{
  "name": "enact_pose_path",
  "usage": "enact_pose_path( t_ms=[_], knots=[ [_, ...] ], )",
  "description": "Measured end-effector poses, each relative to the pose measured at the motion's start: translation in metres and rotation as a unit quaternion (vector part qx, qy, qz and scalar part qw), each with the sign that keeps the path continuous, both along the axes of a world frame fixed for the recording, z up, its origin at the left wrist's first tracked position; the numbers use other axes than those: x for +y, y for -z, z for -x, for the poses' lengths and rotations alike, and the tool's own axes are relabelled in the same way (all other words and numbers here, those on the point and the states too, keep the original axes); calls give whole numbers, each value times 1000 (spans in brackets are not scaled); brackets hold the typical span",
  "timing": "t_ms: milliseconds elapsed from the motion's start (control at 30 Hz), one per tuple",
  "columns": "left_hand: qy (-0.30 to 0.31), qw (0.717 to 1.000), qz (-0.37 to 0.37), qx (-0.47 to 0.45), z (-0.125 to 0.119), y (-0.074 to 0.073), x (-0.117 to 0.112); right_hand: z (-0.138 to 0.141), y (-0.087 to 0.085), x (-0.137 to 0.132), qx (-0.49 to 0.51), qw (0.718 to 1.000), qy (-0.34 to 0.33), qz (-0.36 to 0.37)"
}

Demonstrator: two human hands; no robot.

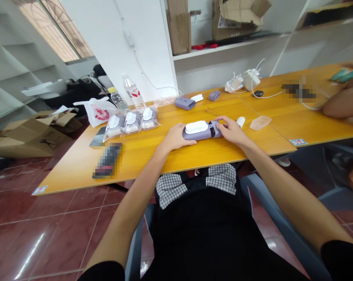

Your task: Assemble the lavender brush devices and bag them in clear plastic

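A purple device [202, 132] with a white brush-like top lies on the yellow table [141, 150] in front of me. My left hand [174, 138] curls round its left end. My right hand [230, 130] grips its right end, fingers bent over the darker purple end piece. A small white oval part [240, 121] lies just right of my right hand. A clear plastic tray [260, 122] sits a little further right.
Three bagged devices [131, 123] lie at the left, with two water bottles [133, 93] and a plastic bag [98, 111] behind. More purple parts [185, 103] and white chargers with cables [246, 80] sit further back. Another person's arm [343, 103] rests at the far right. A dark flat object [107, 160] lies near the front edge.
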State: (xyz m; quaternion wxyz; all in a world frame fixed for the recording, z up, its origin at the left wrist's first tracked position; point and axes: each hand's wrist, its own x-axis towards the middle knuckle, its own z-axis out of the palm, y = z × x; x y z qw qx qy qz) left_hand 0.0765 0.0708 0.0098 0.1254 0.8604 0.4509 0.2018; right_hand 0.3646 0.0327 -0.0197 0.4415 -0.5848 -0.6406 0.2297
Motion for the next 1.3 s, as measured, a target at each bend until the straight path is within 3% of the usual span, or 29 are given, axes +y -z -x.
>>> enact_pose_path(
  t_ms=[200, 467, 700, 1000, 1300],
  knots=[
    [55, 998, 8, -33, -2, -3, -3, 0, 2, 5, -15, 1000, -9, -24],
    [44, 999, 7, -13, -2, -4, -5, 2, -6, -1, -28, 999, -17, 44],
    [38, 999, -6, 14, -3, -4, -6, 2, 1, 2, -33, 999, -15, 30],
    [36, 999, -25, 27, -6, -1, -6, 3, 0, 1, -64, 997, -31, 5],
    [51, 998, -39, 19, -4, 4, -5, 9, -6, -3, -115, 993, -3, -2]
  ],
)
